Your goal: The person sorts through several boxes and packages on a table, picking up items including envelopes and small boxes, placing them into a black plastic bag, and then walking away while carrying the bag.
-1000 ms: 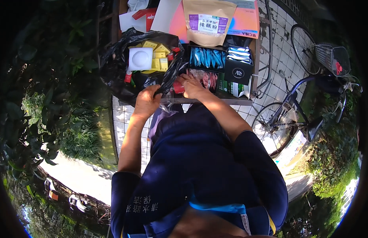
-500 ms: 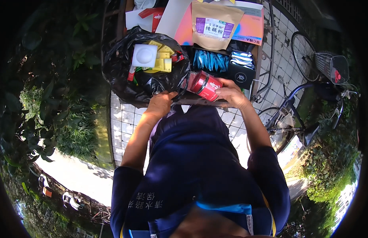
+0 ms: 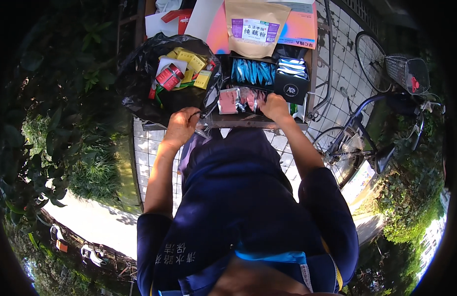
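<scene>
the left hand (image 3: 182, 127) pinches the rim of a black bag (image 3: 135, 101) at the near left corner of the bench (image 3: 243, 120). inside the bag, a red can (image 3: 170, 78) lies tilted beside yellow boxes (image 3: 191, 60). the right hand (image 3: 276, 108) is at the pink packets (image 3: 249, 97) along the bench's near edge, its fingers curled; whether it grips one, i cannot tell. a black box (image 3: 291, 90) stands just beyond that hand, right of blue packets (image 3: 252, 72).
</scene>
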Demonstrator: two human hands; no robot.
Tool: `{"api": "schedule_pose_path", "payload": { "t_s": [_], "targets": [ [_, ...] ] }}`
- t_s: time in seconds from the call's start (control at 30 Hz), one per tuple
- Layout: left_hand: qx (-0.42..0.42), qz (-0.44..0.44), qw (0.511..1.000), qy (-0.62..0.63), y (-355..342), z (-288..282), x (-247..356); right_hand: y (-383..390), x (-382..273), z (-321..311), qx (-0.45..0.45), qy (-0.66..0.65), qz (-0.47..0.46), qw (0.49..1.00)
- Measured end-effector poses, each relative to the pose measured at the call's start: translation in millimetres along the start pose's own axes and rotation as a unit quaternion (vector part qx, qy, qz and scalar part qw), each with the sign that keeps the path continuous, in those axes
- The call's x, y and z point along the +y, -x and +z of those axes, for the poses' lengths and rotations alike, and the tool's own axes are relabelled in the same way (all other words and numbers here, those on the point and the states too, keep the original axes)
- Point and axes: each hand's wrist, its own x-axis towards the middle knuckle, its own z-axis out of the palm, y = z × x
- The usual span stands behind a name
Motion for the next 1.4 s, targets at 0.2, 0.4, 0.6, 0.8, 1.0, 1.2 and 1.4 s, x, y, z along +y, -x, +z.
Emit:
{"api": "schedule_pose_path", "payload": {
  "t_s": [0.2, 0.4, 0.6, 0.8, 1.0, 1.2, 1.4],
  "targets": [
    [-0.016, -0.031, 0.999, 0.022, 2.0, 4.0, 0.6, -24.8, 30.5, 104.7, 0.1, -0.084, 0.073, 0.989],
    [0.025, 0.026, 0.999, -0.009, -4.2, -3.6, 13.9, -5.5, 42.1, 80.3, 0.127, -0.13, -0.021, 0.983],
    [0.005, 0.168, 0.985, -0.04, -14.6, 7.7, 66.2, 56.7, 32.3, -2.2, 0.077, -0.148, -0.036, 0.985],
    [-0.114, 0.167, 0.968, -0.149, -19.3, 37.2, 101.3, 102.4, 0.4, -110.7, -0.134, -0.35, 0.022, 0.927],
    [0.038, 0.277, 0.959, -0.041, -21.2, 5.1, 81.5, 100.8, -48.1, -174.6, -0.099, -0.218, -0.069, 0.969],
    [0.132, 0.079, 0.975, 0.159, -4.6, -35.7, 29.2, 31.0, -78.9, -152.5, 0.091, -0.074, -0.381, 0.917],
    [-0.011, -0.191, 0.849, 0.493, -24.9, -45.5, -47.4, -26.6, -110.3, -78.3, -0.214, -0.323, -0.216, 0.896]
  ]
}}
